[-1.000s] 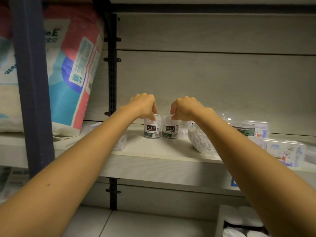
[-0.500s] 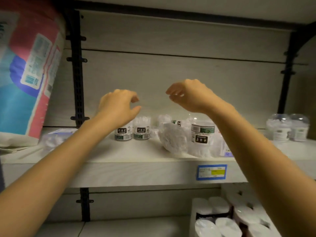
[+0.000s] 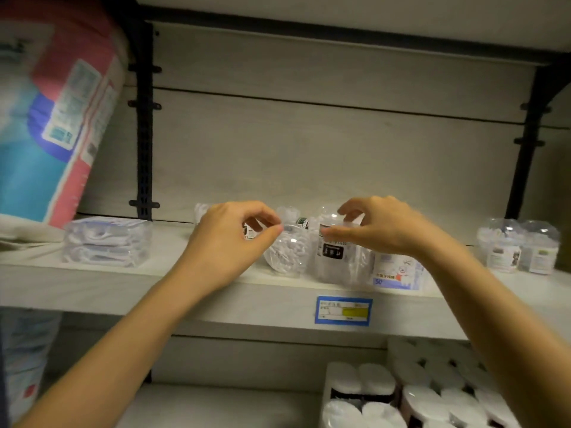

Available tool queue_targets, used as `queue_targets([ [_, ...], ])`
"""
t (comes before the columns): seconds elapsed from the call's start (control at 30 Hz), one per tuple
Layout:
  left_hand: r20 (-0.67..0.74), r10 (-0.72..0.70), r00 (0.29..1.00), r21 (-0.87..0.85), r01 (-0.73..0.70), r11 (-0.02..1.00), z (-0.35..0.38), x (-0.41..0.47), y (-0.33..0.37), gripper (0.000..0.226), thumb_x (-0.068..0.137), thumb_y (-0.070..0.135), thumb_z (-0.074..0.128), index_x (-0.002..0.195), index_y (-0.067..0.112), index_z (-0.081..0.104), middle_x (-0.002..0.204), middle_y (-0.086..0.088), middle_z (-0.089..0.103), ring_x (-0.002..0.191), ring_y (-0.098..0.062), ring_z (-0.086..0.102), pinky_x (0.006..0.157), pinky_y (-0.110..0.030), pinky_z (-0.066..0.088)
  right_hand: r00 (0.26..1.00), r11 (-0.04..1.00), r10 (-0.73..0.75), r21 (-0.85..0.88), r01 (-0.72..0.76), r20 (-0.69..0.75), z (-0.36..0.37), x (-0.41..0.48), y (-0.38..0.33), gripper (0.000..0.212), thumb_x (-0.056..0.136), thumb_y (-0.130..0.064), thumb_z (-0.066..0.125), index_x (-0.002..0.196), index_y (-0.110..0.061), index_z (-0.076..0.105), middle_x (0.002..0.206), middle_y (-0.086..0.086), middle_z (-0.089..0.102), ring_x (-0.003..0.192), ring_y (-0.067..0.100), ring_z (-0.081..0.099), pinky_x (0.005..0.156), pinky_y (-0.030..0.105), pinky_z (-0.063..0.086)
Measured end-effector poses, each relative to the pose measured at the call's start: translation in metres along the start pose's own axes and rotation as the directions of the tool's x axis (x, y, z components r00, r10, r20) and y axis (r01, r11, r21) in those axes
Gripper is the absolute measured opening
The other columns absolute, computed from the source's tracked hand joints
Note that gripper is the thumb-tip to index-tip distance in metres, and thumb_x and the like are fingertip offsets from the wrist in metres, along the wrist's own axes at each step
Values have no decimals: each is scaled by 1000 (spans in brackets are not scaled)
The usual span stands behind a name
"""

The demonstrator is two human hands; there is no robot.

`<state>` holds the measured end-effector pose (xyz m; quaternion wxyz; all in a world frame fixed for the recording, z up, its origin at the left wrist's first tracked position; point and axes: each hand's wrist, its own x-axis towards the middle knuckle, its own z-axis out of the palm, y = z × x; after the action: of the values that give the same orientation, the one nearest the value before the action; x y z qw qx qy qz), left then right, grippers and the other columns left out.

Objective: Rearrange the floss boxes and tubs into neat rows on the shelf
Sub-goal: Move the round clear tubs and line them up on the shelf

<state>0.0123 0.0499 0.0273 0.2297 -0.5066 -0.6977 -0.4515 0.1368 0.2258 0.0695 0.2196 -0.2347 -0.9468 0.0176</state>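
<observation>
My right hand grips the domed top of an upright clear floss tub with a black label, thumb on its front and fingers over the lid. A tipped clear tub lies on its side just left of it. My left hand hovers with loosely curled fingers beside the tipped tub, its thumb tip close to it and nothing held. Small tubs behind the left hand are mostly hidden. A floss box with a blue label stands right of the upright tub. All sit on the pale shelf.
A flat clear box lies at the shelf's left, under a leaning large pink-and-blue pack. Two clear tubs stand at the far right. A blue price tag is on the shelf edge. Wrapped paper rolls fill the lower right.
Both hands let go of the two small tubs, rose, then came down further right. The right hand now grips the upright tub; the view has shifted right.
</observation>
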Motion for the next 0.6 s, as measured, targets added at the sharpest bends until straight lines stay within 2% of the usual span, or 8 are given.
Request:
queue_targets([
  [0.1,-16,-19,1000,14,19,1000,1,-8,4,10,81,27,66,87,22,72,80,19,67,87,3,58,70,-6,41,999,1000,-29,-2,29,25,1,5,4,67,74,-65,55,128,-25,51,126,-2,60,108,19,58,94,39,48],
  [0.2,-53,-40,998,2,41,999,-1,-13,8,14,81,29,66,90,21,72,83,18,68,84,0,59,71,-8,43,998,993,-56,101,55,4,-7,0,6,66,75,-61,57,130,-27,47,126,-1,58,105,18,57,93,37,47],
  [0.33,-82,-52,995,-63,47,997,0,-19,21,21,80,33,65,98,23,69,92,17,68,87,1,59,75,-4,42,975,939,-30,329,103,-220,-20,-28,9,72,71,-63,53,136,-33,39,122,-4,51,101,15,53,91,38,48],
  [0.43,1,-102,995,-166,100,981,0,-24,33,36,80,42,61,112,28,61,103,17,65,95,0,59,84,-11,46,944,789,14,583,192,-330,-10,-59,2,79,63,-63,50,137,-41,33,122,-8,45,101,12,55,81,29,51],
  [0.5,169,-129,977,-278,173,945,0,-30,38,50,75,53,53,121,34,52,109,23,61,102,6,56,87,-8,46,944,628,35,742,234,-327,8,-77,-9,79,62,-60,52,136,-46,31,126,-10,45,105,10,57,76,24,52],
  [0.57,310,-83,947,-417,214,883,1,-37,42,45,74,52,49,117,37,54,110,23,64,104,9,57,87,-8,45,944,457,60,849,264,-326,28,-92,-20,72,65,-56,55,134,-50,35,128,-11,47,109,12,60,79,23,55],
  [0.6,328,-64,943,-481,225,848,1,-41,42,43,76,50,50,116,36,55,112,23,65,105,9,58,89,-9,45,940,369,81,886,282,-333,36,-98,-26,67,67,-51,57,132,-49,39,127,-11,50,110,13,61,80,21,55],
])
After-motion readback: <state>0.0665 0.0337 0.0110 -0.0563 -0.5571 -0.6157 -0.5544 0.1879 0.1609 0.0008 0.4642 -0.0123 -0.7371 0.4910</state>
